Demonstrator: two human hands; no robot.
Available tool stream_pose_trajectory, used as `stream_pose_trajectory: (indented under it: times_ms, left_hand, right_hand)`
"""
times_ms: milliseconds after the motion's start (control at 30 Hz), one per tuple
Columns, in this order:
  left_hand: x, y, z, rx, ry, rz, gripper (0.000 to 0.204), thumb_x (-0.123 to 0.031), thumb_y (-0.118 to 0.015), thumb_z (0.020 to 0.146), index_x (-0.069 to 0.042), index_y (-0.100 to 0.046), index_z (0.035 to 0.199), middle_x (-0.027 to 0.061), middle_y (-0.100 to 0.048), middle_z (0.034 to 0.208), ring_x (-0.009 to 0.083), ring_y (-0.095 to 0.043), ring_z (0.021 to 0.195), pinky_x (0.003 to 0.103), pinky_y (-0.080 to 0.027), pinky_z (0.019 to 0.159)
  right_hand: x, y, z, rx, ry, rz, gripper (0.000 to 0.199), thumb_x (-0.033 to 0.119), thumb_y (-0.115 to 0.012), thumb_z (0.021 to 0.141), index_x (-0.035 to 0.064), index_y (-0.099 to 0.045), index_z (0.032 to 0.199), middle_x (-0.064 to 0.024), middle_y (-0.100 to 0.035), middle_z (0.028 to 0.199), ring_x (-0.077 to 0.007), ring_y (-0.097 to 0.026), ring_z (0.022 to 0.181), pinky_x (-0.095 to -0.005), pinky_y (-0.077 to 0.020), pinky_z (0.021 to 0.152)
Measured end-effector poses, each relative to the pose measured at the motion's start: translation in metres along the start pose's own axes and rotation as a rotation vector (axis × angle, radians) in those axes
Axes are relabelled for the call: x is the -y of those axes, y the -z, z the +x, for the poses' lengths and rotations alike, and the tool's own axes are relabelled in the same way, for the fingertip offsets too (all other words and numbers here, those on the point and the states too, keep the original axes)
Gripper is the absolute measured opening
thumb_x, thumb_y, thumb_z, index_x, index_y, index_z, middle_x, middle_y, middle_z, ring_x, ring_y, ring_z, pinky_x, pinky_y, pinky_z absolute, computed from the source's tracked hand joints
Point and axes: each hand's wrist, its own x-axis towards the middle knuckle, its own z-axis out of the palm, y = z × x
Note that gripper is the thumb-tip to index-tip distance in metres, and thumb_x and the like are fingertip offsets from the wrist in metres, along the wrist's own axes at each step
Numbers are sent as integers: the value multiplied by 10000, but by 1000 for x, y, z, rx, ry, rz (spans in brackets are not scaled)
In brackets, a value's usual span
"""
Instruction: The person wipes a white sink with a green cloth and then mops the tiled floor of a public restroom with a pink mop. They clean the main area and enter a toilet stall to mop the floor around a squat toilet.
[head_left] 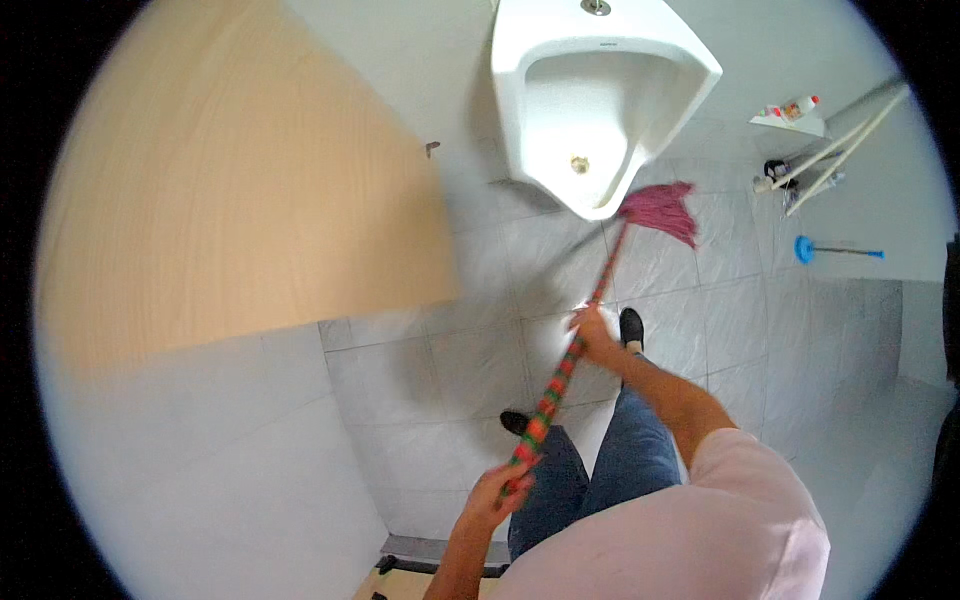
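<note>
Both my hands grip a long mop with a red and green striped handle. My left hand is wrapped round the handle's near end, close to my body. Farther down the shaft, my right hand is closed on it. The handle slants away from me to a dark pink string mop head, spread just below and right of the lip of a white urinal. Whether the strands press on the floor or hang just above it, I cannot tell.
A light wooden door panel fills the left. Grey tiles cover the floor round my black shoes. At the right are a blue plunger, pale poles, and a corner shelf with a red-capped bottle.
</note>
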Motion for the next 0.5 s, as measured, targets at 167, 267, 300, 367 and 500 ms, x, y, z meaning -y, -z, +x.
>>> stream_pose_trajectory:
  times_ms: [167,267,300,367,500]
  left_hand:
    - [98,128,-150,-117,-67,-371,271,-238,-536,904,-15,-535,1057,6,-478,608,84,-403,470,238,-365,444]
    - [108,122,-187,-264,-70,-270,199,-246,-528,917,-77,-553,815,-8,-377,487,93,-296,389,263,-299,376]
    - [99,123,-189,-277,-38,-188,193,-240,-532,911,-95,-528,783,-17,-357,488,88,-276,386,251,-279,367]
    - [86,128,-187,-310,22,-43,213,-227,-540,899,-131,-476,719,-35,-318,489,78,-237,380,229,-239,349]
    - [58,115,-199,-240,116,-14,218,-195,-553,872,-150,-449,686,-46,-325,506,63,-233,379,220,-211,343]
  right_hand:
    - [239,-135,20,351,310,58,301,167,-736,586,120,-568,831,-61,-543,891,-259,-497,987,-456,-430,770]
    - [320,-173,33,507,430,107,281,160,-709,643,114,-553,872,-51,-535,965,-254,-490,1023,-465,-438,827]
    - [326,-190,39,493,417,123,285,151,-704,656,109,-546,890,-49,-530,985,-256,-485,1039,-464,-440,846]
    - [329,-214,58,423,554,210,281,155,-697,687,99,-534,909,-47,-527,993,-248,-474,1065,-452,-440,860]
    - [359,-210,72,556,401,368,274,171,-685,708,103,-546,934,-44,-537,1008,-240,-467,1085,-463,-409,894]
